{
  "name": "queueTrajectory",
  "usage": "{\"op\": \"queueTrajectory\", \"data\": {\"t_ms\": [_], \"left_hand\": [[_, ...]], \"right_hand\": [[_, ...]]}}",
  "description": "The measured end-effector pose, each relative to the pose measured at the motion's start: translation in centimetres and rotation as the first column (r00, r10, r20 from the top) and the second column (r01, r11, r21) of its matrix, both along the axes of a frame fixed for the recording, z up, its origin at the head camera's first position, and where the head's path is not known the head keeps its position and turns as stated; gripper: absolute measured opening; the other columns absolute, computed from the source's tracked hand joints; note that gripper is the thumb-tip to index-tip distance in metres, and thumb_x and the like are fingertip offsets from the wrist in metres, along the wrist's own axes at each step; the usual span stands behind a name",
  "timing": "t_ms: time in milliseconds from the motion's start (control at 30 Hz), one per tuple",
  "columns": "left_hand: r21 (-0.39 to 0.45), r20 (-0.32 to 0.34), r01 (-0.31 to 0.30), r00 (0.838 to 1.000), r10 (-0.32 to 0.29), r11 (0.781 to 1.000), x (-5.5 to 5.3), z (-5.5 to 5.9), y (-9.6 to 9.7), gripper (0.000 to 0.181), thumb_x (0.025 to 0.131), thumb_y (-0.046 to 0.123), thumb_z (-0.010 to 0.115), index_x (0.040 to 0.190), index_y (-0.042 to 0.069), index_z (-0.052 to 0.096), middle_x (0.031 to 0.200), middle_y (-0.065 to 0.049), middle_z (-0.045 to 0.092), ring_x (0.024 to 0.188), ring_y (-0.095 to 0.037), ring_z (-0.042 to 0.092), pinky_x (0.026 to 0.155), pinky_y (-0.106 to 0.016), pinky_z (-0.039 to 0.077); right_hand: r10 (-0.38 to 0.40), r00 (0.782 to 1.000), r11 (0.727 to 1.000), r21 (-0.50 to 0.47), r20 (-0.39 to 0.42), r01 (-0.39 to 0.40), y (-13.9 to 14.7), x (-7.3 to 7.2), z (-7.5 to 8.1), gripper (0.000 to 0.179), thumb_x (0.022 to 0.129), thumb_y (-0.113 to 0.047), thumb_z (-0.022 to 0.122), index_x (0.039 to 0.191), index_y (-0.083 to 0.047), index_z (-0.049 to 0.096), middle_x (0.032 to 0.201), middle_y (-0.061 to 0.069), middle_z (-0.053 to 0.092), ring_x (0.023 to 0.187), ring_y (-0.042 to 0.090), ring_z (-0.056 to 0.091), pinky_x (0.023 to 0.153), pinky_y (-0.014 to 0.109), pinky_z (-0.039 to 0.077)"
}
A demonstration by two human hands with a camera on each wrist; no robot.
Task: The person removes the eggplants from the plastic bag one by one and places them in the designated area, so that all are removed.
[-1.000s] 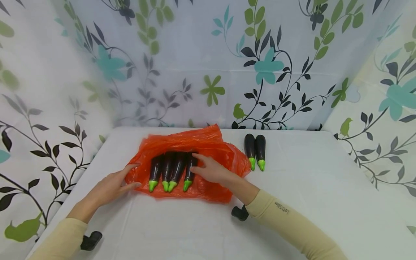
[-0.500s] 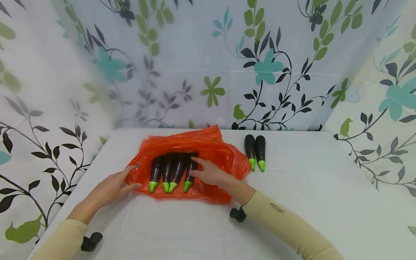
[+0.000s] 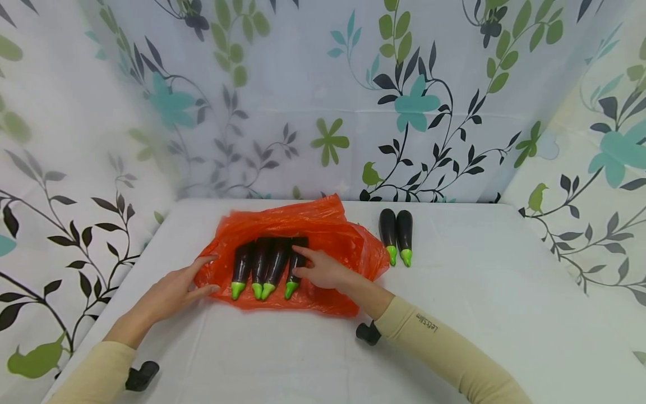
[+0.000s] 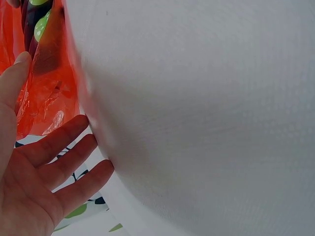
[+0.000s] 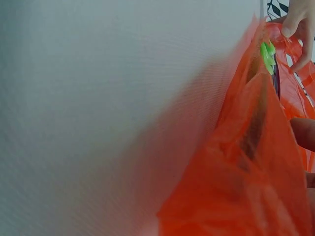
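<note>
An orange-red plastic bag (image 3: 323, 306) lies on the white table with its mouth toward me. Several dark eggplants (image 3: 276, 266) with bright green stem ends lie side by side in it. My left hand (image 3: 169, 289) is at the bag's left edge, thumb and fingers spread apart; the left wrist view shows its fingers (image 4: 64, 140) extended along the table edge. Over the rightmost bagged eggplant (image 3: 294, 278) reaches my right hand (image 3: 325, 270), its index finger and thumb extended onto the dark skin. The bag's side hides much of this hand in the right wrist view.
Two more eggplants (image 3: 396, 235) lie together on the table, just right of the bag. A small black piece (image 3: 368, 333) shows under the right wrist, another (image 3: 142, 376) by the left sleeve. Leaf-patterned curtains (image 3: 328, 101) surround the table (image 3: 454, 314).
My right hand has shifted slightly left across the rightmost eggplant in the bag. The left hand, the bag and the two eggplants outside it have stayed in place.
</note>
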State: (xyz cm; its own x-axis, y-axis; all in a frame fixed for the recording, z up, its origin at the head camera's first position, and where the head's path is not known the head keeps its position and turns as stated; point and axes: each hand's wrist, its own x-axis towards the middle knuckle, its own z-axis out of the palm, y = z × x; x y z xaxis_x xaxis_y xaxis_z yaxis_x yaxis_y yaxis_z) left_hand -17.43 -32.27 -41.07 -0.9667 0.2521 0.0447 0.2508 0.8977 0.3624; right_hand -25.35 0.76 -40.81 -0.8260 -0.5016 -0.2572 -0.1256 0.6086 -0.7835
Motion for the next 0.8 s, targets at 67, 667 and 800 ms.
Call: {"op": "queueTrajectory", "data": {"t_ms": [67,667,800], "left_hand": [[0.0,0.004,-0.002,1.0,0.002,1.0,0.0,0.1,0.0,0.071,0.088,0.041,0.07,0.143,0.009,0.038,0.109,-0.02,0.064,0.092,-0.035,0.062,0.082,-0.06,0.05],[-0.005,0.008,-0.006,1.0,0.006,1.0,0.0,0.0,0.1,0.072,0.088,0.043,0.07,0.143,0.009,0.038,0.091,-0.007,0.061,0.083,-0.027,0.06,0.078,-0.057,0.052],[-0.006,0.006,-0.007,1.0,0.007,1.0,-0.1,0.0,0.1,0.071,0.088,0.043,0.07,0.143,0.01,0.038,0.097,-0.01,0.063,0.086,-0.029,0.061,0.08,-0.058,0.051]], "right_hand": [[0.01,1.0,1.0,0.014,-0.006,-0.01,-0.1,0.0,-0.1,0.063,0.094,-0.031,0.066,0.151,-0.031,0.038,0.126,0.008,0.052,0.093,0.021,0.052,0.076,0.032,0.051],[-0.11,0.994,0.98,-0.167,-0.015,0.106,0.9,0.4,-0.4,0.051,0.092,-0.026,0.07,0.14,-0.026,0.054,0.121,0.004,0.056,0.099,0.023,0.054,0.073,0.032,0.055],[-0.119,0.993,0.975,-0.194,-0.021,0.112,1.5,0.7,0.1,0.05,0.091,-0.025,0.072,0.138,-0.026,0.056,0.127,0.003,0.055,0.106,0.023,0.052,0.079,0.033,0.055]]}}
